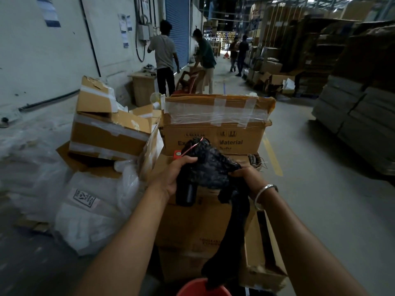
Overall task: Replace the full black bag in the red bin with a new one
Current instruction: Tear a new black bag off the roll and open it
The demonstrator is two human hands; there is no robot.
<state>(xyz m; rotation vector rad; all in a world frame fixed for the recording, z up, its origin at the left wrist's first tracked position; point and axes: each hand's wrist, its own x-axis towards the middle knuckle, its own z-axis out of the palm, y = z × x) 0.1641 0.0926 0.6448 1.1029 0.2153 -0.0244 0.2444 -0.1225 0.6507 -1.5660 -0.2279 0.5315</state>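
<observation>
Right now I have both hands up in front of the stacked cardboard boxes point(210, 135), gripping a bundle of black bags point(210, 167) between them. My left hand point(175, 178) is clenched around the left side of the bundle, thumb over the top, and just below that grip a dark rolled cylinder point(188, 194) pokes out downward. My right hand point(245, 177) is closed on the right side of the same bundle, with a silver bangle point(264, 194) on its wrist. Above my left grip, a thin red tie point(191, 148) loops around the top of the bundle. From under my right grip one black bag point(233, 231) hangs loose, trailing down to the red bin point(192, 289), whose rim shows at the bottom edge directly below my hands; the bag's lower end reaches that rim. Whether the bin holds anything I cannot tell. Left of my left hand lie crumpled clear plastic sacks point(92, 210) and torn cartons point(111, 124). Beyond my grip, people point(163, 56) stand down the aisle
</observation>
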